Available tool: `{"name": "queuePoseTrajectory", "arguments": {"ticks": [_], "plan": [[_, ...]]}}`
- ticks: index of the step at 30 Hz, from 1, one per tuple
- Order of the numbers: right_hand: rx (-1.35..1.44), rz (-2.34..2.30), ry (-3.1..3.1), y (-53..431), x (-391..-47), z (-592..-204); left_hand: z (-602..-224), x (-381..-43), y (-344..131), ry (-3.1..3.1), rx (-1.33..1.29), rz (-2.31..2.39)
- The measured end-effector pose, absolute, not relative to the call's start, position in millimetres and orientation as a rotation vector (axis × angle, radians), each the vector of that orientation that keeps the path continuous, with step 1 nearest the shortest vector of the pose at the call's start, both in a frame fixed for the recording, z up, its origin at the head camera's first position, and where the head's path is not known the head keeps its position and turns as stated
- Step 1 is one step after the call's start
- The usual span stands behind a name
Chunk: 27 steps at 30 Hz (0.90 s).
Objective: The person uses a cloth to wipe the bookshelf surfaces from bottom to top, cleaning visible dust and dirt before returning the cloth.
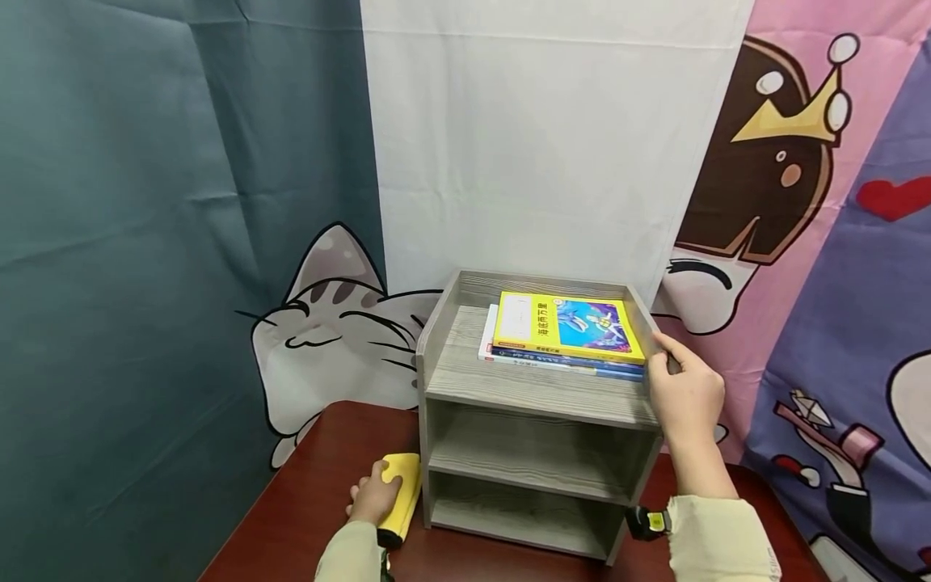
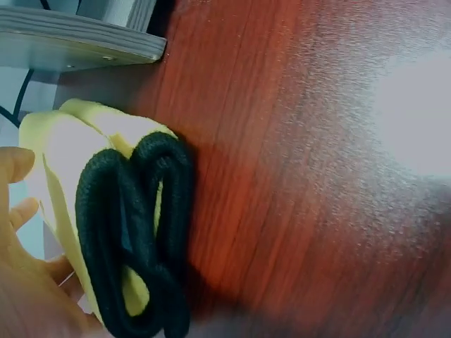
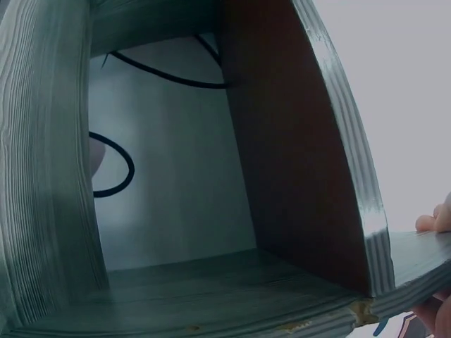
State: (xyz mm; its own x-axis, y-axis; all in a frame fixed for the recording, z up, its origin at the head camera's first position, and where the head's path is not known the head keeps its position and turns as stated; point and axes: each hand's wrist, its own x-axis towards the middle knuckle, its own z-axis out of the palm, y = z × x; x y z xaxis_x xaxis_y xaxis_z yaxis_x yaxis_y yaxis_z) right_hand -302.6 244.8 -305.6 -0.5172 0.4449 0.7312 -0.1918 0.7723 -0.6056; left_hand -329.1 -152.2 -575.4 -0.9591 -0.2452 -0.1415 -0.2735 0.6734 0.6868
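Observation:
On the dark red table lies a folded yellow cloth with a black edge, left of a small grey wooden shelf. My left hand rests over this cloth, its thumb on top. In the left wrist view its fingers lie along one side of the folds, with a light gap showing between finger and cloth. My right hand grips the shelf's right side panel near the top edge. The right wrist view has fingertips on both faces of that panel.
Several books are stacked on the shelf's top, a yellow one uppermost, close to the gripped panel. The reddish table extends around the shelf. Printed curtains hang right behind. Black cable loops inside the right wrist view.

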Motion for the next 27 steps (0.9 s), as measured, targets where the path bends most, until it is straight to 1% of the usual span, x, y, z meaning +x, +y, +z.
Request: {"name": "queuePoseTrajectory", "arguments": {"ticks": [3, 6, 10, 13, 15, 17, 20, 24, 27], "plan": [[-0.21, 0.75, -1.927, 253.6, -316.2, -319.2, -580.4, -332.4, -149.1, 2.866, -0.466, 1.152], [-0.23, 0.712, -1.891, 264.2, -331.2, -332.9, -589.8, -339.0, -140.7, 3.027, -0.426, 1.03], [-0.211, 0.75, -1.868, 263.2, -330.8, -330.3, -594.7, -344.6, -125.3, 3.333, -0.207, 0.643], [-0.192, 0.776, -1.861, 254.7, -322.9, -321.5, -595.6, -341.6, -118.4, 3.461, -0.01, 0.215], [-0.202, 0.773, -1.863, 250.0, -318.3, -317.9, -596.9, -337.6, -117.3, 3.484, 0.108, 0.031], [-0.199, 0.789, -1.867, 245.5, -312.4, -312.1, -597.6, -334.0, -117.2, 3.475, 0.211, -0.034], [-0.221, 0.82, -1.869, 245.1, -309.5, -310.0, -600.7, -330.2, -118.4, 3.402, 0.334, 0.005], [-0.226, 0.814, -1.884, 245.0, -307.5, -308.5, -604.3, -326.6, -119.8, 3.298, 0.389, -0.064], [-0.213, 0.797, -1.91, 241.6, -306.1, -307.7, -603.5, -323.0, -120.8, 3.298, 0.367, -0.106]]}}
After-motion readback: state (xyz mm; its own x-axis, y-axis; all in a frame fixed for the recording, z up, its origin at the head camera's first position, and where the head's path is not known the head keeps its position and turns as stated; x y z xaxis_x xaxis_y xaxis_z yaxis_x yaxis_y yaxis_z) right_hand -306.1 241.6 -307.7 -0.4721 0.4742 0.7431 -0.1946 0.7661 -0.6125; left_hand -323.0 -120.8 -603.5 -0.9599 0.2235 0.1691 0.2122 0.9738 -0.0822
